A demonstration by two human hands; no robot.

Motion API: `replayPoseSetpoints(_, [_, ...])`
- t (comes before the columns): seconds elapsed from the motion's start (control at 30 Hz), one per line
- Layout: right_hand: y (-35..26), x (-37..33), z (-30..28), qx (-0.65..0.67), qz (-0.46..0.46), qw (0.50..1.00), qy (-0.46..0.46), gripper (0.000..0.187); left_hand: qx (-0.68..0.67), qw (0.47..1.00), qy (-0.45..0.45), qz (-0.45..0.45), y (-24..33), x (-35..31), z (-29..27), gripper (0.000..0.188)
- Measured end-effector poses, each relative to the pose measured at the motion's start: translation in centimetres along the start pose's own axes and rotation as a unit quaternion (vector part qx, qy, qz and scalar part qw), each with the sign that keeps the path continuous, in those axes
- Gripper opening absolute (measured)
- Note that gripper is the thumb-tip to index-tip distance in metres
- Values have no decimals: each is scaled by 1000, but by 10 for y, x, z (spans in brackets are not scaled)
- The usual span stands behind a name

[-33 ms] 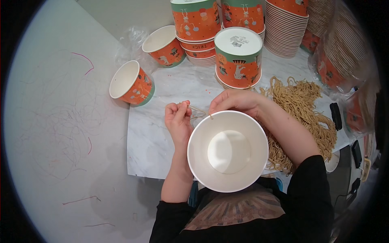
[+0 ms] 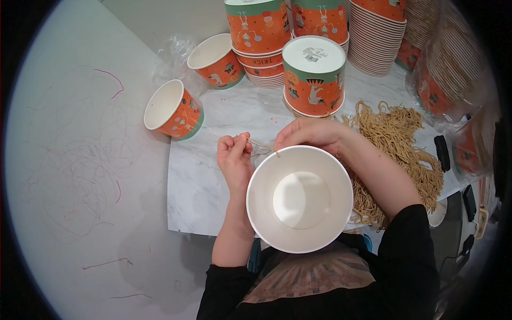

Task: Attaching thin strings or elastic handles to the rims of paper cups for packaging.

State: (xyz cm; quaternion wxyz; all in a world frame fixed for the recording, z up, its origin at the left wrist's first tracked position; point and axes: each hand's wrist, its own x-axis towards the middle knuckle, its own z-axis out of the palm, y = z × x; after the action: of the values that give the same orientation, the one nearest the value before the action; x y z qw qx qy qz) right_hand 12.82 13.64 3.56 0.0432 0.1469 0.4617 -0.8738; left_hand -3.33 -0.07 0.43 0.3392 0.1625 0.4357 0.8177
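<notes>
I see both hands pinching 1 tan cord (image 2: 260, 146) just above the rim of the white paper bucket (image 2: 300, 198) held near the body. Left hand (image 2: 235, 158) grip and right hand (image 2: 311, 135) grip are closed on it, over the marble surface (image 2: 202, 186), beside a pile of tan cords (image 2: 397, 144).

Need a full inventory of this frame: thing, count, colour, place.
white paper bucket: 1, white inside, open, in front of the person's chest
tan string piece: 1, tan, between both hands at the bucket's far rim
tan string pile: 1, tan, table right
lying buckets: 2, orange-green, on their sides, table left
upturned bucket: 1, orange-green, white base up, table centre
bucket stacks: several, orange, far edge and right
marble table: 1, white-grey
left hand: pinches string
right hand: pinches string at rim
</notes>
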Motion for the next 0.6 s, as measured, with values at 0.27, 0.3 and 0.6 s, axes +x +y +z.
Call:
replayPoseSetpoints(0.27, [4,2,-3,3,9,1000,-14,20,-11,1000,18,-20,0,2,-1,24])
replayPoseSetpoints(0.3, [4,2,-4,-3,14,1000,-23,19,-7,1000,4,6,-1,2,-2,24])
replayPoseSetpoints(0.6, [-3,-6,-7,-95,-16,995,-20,27,4,998,-58,37,-2,-1,6,22])
